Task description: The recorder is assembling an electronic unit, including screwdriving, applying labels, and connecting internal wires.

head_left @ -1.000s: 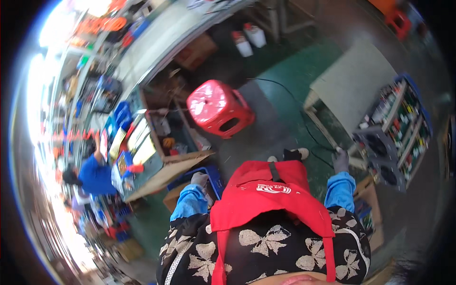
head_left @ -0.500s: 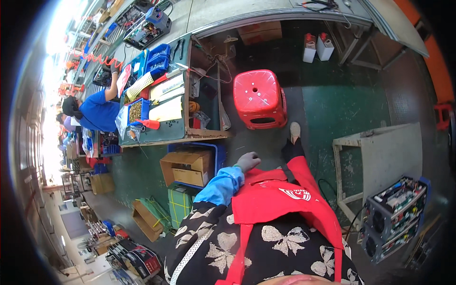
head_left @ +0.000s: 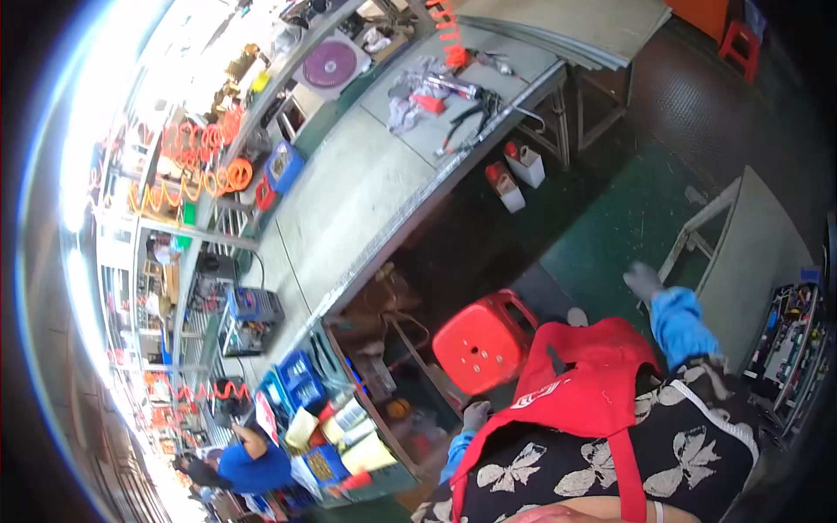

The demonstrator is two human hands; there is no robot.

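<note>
My left hand [head_left: 476, 415], in a grey glove with a blue sleeve, hangs low beside the red apron [head_left: 580, 383]. It is close to the red plastic stool [head_left: 479, 346], and I cannot tell if it touches it. Its fingers are too dark and small to read. Out to the right, my right hand [head_left: 643, 281], gloved in grey, hangs in the air with loosely parted fingers and nothing visible in it. Nearest to it is the pale board-topped stand [head_left: 767, 253].
A long grey workbench [head_left: 349, 192] runs along the left, bearing pliers [head_left: 466, 122] and a cloth. Two white jugs [head_left: 514, 179] with red caps stand beneath it. Machines with exposed circuit boards [head_left: 789, 349] stand at right. A person in blue [head_left: 253, 466] works at lower left.
My view has swung leftward along the bench and the stool now sits lower and closer. My right hand has come into view; my left hand has dropped lower beside the apron.
</note>
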